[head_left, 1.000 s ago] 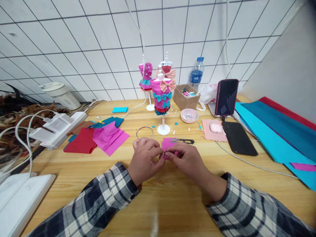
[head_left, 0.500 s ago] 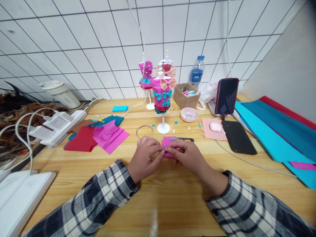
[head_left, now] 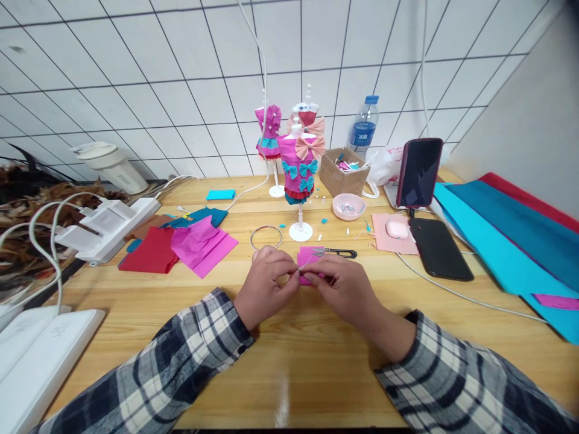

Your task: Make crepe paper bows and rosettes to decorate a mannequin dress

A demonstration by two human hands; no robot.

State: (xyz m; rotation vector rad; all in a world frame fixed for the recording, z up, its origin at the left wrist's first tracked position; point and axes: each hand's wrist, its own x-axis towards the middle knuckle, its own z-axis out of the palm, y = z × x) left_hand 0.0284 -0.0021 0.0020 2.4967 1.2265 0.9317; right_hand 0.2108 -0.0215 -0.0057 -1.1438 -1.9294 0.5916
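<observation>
My left hand (head_left: 270, 283) is closed in a pinch, its fingertips meeting those of my right hand (head_left: 340, 286). Between them shows a thin pale strip (head_left: 308, 263), too small to make out clearly; its ends are hidden by the fingers. Right behind the fingertips a folded magenta paper piece (head_left: 304, 253) lies on the table. Thread snips (head_left: 340, 252) with black handles rest across its right side, blades pointing left. Past the hands stands a small mannequin (head_left: 299, 172) in a magenta paper dress with turquoise bows and a peach bow.
Two more dressed mannequins (head_left: 268, 129) stand behind. A metal ring (head_left: 266, 228), a pink bowl (head_left: 349, 214) of tiny beads and a cardboard box (head_left: 341, 178) lie nearby. Coloured paper (head_left: 203, 241) is at left, phones (head_left: 441, 250) and paper sheets (head_left: 511, 229) at right.
My right index finger has shifted slightly up and left along the pale strip, its thumb now a little lower. The left hand keeps its pinch. The whole view has tilted slightly.
</observation>
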